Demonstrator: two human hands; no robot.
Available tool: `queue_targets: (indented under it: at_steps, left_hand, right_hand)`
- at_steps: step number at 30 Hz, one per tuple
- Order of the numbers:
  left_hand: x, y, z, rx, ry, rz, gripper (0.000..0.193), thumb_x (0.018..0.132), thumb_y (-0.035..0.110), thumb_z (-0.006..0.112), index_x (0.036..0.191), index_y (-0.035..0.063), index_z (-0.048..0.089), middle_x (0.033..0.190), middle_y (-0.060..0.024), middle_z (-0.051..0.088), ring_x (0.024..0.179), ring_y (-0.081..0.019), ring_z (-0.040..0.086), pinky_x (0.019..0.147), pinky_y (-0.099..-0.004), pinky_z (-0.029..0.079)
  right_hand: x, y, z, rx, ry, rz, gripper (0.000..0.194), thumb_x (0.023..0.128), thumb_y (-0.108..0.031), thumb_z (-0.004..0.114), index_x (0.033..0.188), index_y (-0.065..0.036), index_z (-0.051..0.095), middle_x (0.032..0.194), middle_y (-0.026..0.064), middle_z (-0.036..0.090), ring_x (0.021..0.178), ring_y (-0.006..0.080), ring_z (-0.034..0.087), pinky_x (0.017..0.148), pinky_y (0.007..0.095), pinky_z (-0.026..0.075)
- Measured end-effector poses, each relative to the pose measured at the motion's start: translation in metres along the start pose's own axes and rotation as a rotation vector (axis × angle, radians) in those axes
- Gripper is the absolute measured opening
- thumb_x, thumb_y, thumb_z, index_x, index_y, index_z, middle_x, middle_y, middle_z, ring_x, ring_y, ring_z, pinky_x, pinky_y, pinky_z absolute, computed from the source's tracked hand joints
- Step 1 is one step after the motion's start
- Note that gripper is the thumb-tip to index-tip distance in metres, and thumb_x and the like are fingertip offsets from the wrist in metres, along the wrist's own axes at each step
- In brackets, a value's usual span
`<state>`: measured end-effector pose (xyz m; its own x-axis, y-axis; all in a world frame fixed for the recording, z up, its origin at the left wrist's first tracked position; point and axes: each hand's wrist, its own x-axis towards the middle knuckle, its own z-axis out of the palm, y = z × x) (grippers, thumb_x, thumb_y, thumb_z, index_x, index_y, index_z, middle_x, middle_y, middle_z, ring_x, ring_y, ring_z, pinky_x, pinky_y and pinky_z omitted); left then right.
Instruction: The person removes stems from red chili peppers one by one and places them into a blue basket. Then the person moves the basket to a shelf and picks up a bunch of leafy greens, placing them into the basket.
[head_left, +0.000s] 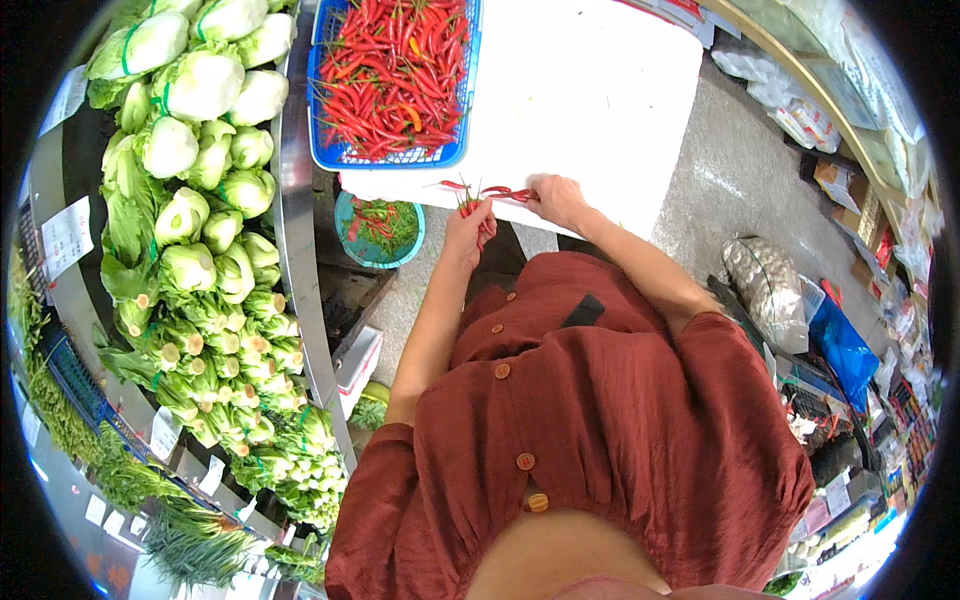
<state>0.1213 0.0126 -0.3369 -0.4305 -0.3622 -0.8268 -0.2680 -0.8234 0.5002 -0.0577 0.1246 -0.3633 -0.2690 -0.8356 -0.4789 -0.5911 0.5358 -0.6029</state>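
Observation:
My left hand (474, 236), near the front edge of the white tabletop (585, 90), pinches a few red chilies (468, 206) with their green stems pointing up. Just to its right, my right hand (559, 201) grips more red chilies (510, 194) by one end, their other ends reaching towards my left hand. One loose red chili (452, 184) lies on the tabletop beyond my left hand. Red chilies fill a blue plastic basket (397, 163) at the far left of the table. Below the table edge, a turquoise basin (421, 236) holds green stems and some red chilies.
On my left, a metal-edged shelf (296, 225) carries bundled leafy greens (187, 270). Grey floor (705, 157) runs along the right, where a stuffed clear bag (765, 289) and a blue bag (844, 352) stand. Boxes and plastic bags crowd the far right side.

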Motion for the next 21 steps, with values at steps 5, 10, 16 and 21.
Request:
queue_targets:
  at_steps: [5, 10, 16, 21]
  left_hand:
    - [-0.001, -0.003, 0.016, 0.028, 0.041, -0.011, 0.023, 0.091, 0.019, 0.064, 0.106, 0.0021, 0.060, 0.098, -0.0109, 0.069, 0.081, -0.0161, 0.068, 0.053, -0.0218, 0.049]
    - [0.001, -0.003, 0.042, -0.033, -0.061, 0.121, 0.020, 0.090, 0.012, 0.065, 0.107, 0.0040, 0.059, 0.096, -0.0059, 0.067, 0.084, -0.0135, 0.065, 0.064, -0.0224, 0.049]
    - [-0.009, 0.036, 0.050, 0.227, 0.036, 0.155, 0.019, 0.090, 0.018, 0.064, 0.102, 0.0042, 0.059, 0.086, -0.0061, 0.066, 0.070, -0.0139, 0.063, 0.064, -0.0259, 0.051]
    - [-0.006, 0.127, 0.043, 0.285, 0.112, 0.334, 0.027, 0.088, 0.026, 0.069, 0.100, 0.0038, 0.060, 0.082, -0.0083, 0.067, 0.069, -0.0164, 0.064, 0.065, -0.0292, 0.051]
  right_hand:
    - [-0.013, -0.010, -0.028, 0.613, -0.093, 0.256, 0.020, 0.077, -0.022, 0.068, 0.073, -0.003, 0.072, 0.065, 0.0073, 0.066, 0.062, 0.0148, 0.062, 0.060, 0.0323, 0.050]
    - [-0.022, -0.035, -0.024, 0.726, -0.002, 0.155, 0.020, 0.079, -0.021, 0.067, 0.082, -0.002, 0.073, 0.063, 0.0064, 0.064, 0.060, 0.0119, 0.058, 0.058, 0.0309, 0.048]
    - [-0.027, -0.033, -0.029, 0.744, 0.017, 0.152, 0.024, 0.083, -0.026, 0.070, 0.089, -0.002, 0.074, 0.061, 0.0055, 0.061, 0.056, 0.0107, 0.053, 0.055, 0.0304, 0.044]
    - [-0.033, -0.017, -0.034, 0.695, 0.108, 0.196, 0.026, 0.084, -0.026, 0.070, 0.085, 0.000, 0.072, 0.062, 0.0048, 0.062, 0.057, 0.0114, 0.053, 0.054, 0.0303, 0.043]
